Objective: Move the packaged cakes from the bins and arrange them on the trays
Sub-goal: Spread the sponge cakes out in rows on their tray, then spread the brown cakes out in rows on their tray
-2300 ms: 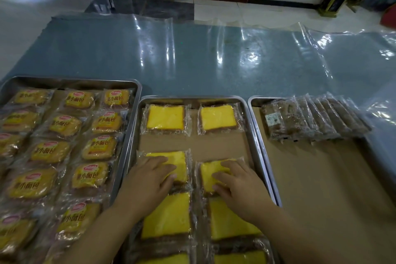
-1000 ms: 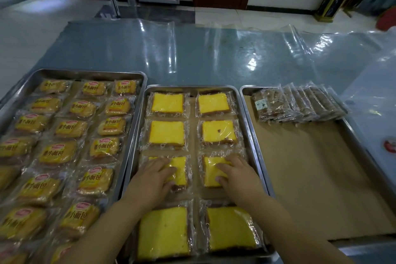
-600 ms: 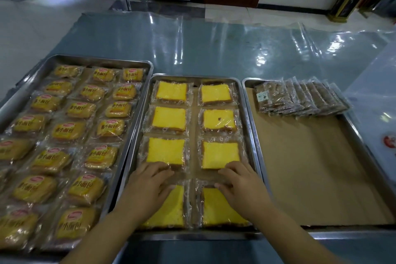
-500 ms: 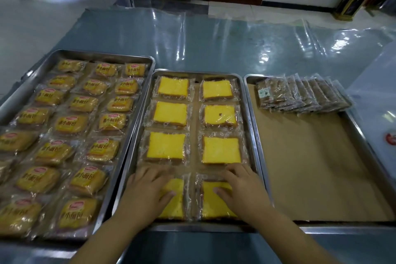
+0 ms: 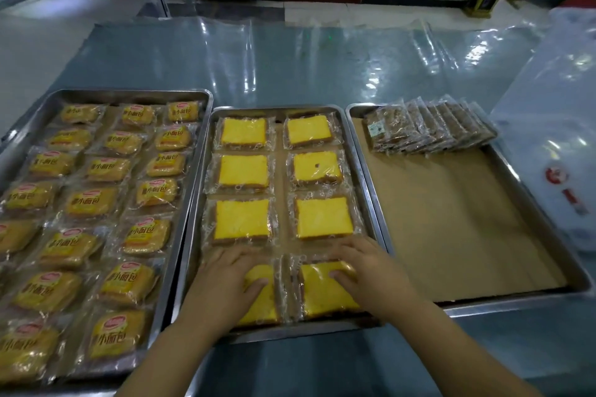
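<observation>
Three trays [image 5: 361,151] side by side, wrapped cakes [image 5: 242,173] in the middle one

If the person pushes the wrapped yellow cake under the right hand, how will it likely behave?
The near-right yellow cake looks soft, so it would probably dent under the right hand rather than stay stiff. Its glossy clear wrapper likely slides easily over the paper liner. Being flat and square, it should not roll or tip.

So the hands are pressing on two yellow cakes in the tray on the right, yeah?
Not quite. The head view shows the left hand and right hand pressing on two yellow cakes in the middle tray, not the right tray, which holds only brown packets.
</observation>
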A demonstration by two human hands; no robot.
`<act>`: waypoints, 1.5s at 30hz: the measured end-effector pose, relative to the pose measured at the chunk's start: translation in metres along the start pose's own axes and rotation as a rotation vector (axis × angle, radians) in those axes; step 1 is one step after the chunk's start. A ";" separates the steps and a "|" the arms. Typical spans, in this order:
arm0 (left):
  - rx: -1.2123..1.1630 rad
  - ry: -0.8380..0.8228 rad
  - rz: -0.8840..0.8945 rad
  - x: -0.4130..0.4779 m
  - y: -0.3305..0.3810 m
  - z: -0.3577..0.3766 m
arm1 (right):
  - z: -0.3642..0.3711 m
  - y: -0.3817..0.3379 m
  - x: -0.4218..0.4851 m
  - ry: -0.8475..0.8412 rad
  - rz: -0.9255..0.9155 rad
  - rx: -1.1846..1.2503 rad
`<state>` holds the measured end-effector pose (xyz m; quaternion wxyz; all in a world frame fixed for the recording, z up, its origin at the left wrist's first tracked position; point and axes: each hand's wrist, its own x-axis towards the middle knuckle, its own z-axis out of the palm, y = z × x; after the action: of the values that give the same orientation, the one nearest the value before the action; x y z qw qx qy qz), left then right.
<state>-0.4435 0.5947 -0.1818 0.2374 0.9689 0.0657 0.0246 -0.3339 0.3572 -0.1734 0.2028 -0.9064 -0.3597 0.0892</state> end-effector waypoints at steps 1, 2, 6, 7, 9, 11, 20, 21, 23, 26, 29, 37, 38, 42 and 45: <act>-0.031 0.022 0.017 0.005 0.003 -0.002 | -0.005 0.001 -0.001 0.035 0.015 0.035; -0.064 0.046 0.026 0.010 0.008 -0.003 | -0.010 0.004 -0.002 0.064 0.027 0.068; -0.164 0.044 -0.021 0.027 0.035 -0.004 | -0.032 0.025 -0.005 0.073 0.111 0.170; -0.173 0.040 -0.018 0.032 0.042 -0.002 | -0.037 0.033 -0.006 0.070 0.120 0.178; -0.188 0.017 -0.015 0.044 0.060 0.004 | -0.050 0.054 -0.007 0.074 0.142 0.185; -0.169 -0.007 0.000 0.058 0.080 0.011 | -0.063 0.078 -0.006 0.062 0.164 0.198; -0.067 -0.004 -0.004 0.131 0.168 0.061 | -0.116 0.195 0.036 0.057 0.291 0.039; -0.045 -0.011 0.000 0.139 0.175 0.066 | -0.122 0.205 0.044 0.067 0.319 0.036; -0.004 -0.031 0.006 0.155 0.187 0.076 | -0.133 0.219 0.061 0.091 0.350 0.021; 0.028 -0.042 0.023 0.180 0.195 0.086 | -0.147 0.233 0.089 0.145 0.348 -0.017; 0.035 -0.015 0.037 0.212 0.197 0.090 | -0.154 0.240 0.118 0.128 0.351 -0.013; 0.067 0.026 -0.012 0.301 0.192 0.099 | -0.143 0.256 0.162 0.027 0.488 0.316; 0.047 0.021 -0.036 0.310 0.192 0.102 | -0.141 0.257 0.163 0.039 0.493 0.370; -0.036 -0.068 -0.110 0.331 0.193 0.112 | -0.141 0.262 0.158 0.050 0.523 0.573; -0.060 -0.080 -0.105 0.333 0.195 0.116 | -0.143 0.264 0.146 0.056 0.507 0.621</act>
<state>-0.0826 0.4169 -0.1892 0.2698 0.9568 0.1059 -0.0245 -0.0214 0.2400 -0.1607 0.4484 -0.8641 -0.0749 0.2160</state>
